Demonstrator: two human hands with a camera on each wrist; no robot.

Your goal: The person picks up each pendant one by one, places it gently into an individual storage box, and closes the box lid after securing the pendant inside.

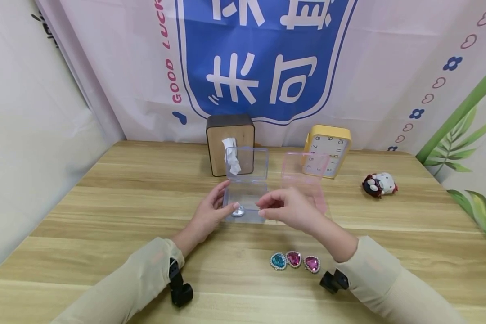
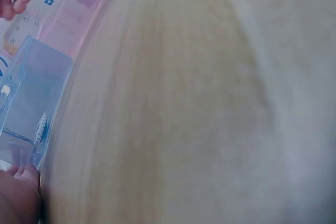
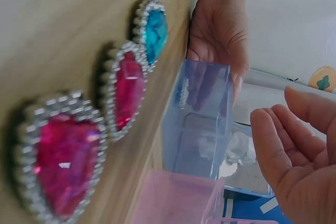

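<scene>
A clear blue box [image 1: 247,216] stands on the table with its lid [image 1: 248,164] raised. Inside, at the front left, lies a clear gem with a silvery beaded rim [image 1: 238,211]. My left hand [image 1: 208,213] holds the box at its left side, thumb by the front rim and fingers farther back. Over the box's right front edge hovers my right hand [image 1: 289,209]; its fingers are bent loosely, with nothing visible between them in the right wrist view. Nearer to me lie a teal gem [image 1: 278,261], a magenta gem [image 1: 294,258] and a pink gem [image 1: 312,264], all bead-rimmed.
A clear pink box [image 1: 317,195] with a raised lid stands right of the blue one. Behind them are a wooden tissue box [image 1: 218,157] and a yellow clock [image 1: 330,130]. A small figurine [image 1: 380,184] lies at the right. A printed cloth [image 1: 146,121] hangs behind the table.
</scene>
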